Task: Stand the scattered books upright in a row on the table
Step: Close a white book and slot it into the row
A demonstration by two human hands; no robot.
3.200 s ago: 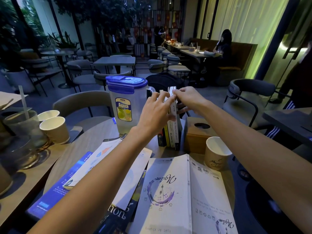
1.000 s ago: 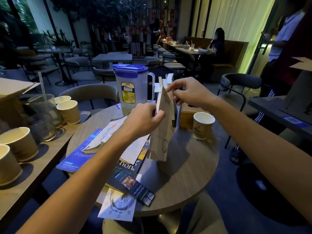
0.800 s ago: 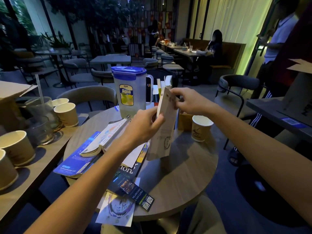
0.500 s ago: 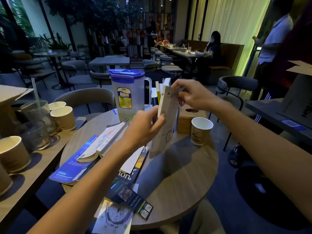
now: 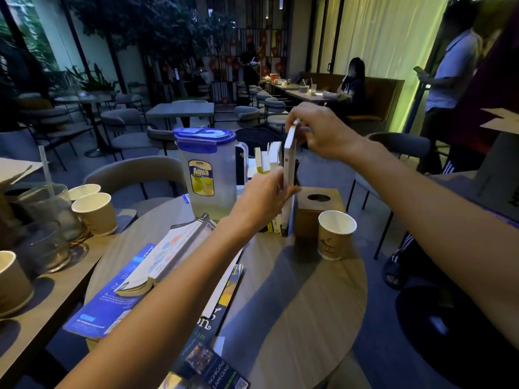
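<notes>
A white book point(image 5: 289, 161) stands upright and edge-on at the right end of a short row of upright books point(image 5: 271, 161) at the far side of the round wooden table point(image 5: 303, 299). My right hand point(image 5: 320, 130) pinches its top corner. My left hand point(image 5: 264, 200) grips its lower spine. I cannot tell whether its foot touches the table. Several books still lie flat at the near left: a blue one point(image 5: 112, 301), an open white one point(image 5: 168, 256) on top of it, and a dark one point(image 5: 207, 327).
A clear pitcher with a blue lid point(image 5: 210, 175) stands left of the row. A wooden tissue box point(image 5: 317, 211) and a paper cup point(image 5: 335, 234) stand to its right. Cups and glasses point(image 5: 95, 211) sit on the side table at left. Chairs ring the table.
Both hands have carried the white book from the table's middle back to the row and turned it from tilted to upright, edge-on beside the standing books.
</notes>
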